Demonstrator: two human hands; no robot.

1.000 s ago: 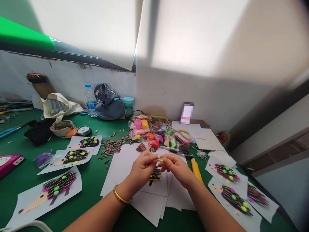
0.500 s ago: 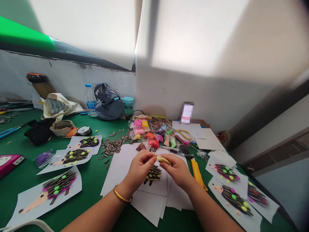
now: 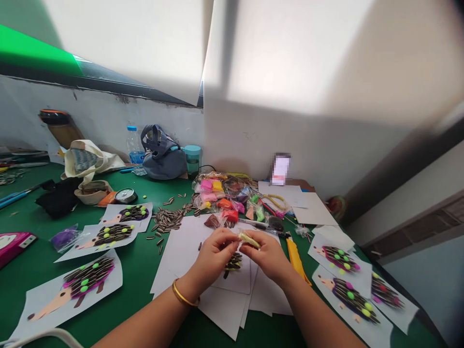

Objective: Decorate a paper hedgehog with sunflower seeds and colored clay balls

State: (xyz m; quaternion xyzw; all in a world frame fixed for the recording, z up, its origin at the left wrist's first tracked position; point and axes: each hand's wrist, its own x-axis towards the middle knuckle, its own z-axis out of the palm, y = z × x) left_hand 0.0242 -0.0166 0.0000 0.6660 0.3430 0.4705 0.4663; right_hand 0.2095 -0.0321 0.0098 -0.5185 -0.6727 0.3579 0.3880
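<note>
Tabletop (image 3: 137, 270), dark green and wide, carries all these things. In its middle lies a messy pile of flat white paper sheets (image 3: 177, 246). Just behind the pile sits a heap of small clear bags of bright, soft-looking clay (image 3: 225, 203). Left of the pile are three white paper hedgehog pictures (image 3: 72, 292), and to its right are three more hedgehog pictures (image 3: 351, 302). I think these six are done, or close, as they have seed spines and bright round dots. On top of the pile is a small white paper picture with dark seeds in rows (image 3: 234, 263). No dots show on the part I can see, so those may be left to do; the rest is hidden. Above the pile, the right hand (image 3: 266, 251) has its grip closed on a small pale yellow lump (image 3: 250, 240). The left hand (image 3: 215, 251) pinches by the lump's end; I cannot tell if it holds it. Smallest are the striped sunflower seeds (image 3: 168, 220), spilled by the pile's back left corner, with many unused.
</note>
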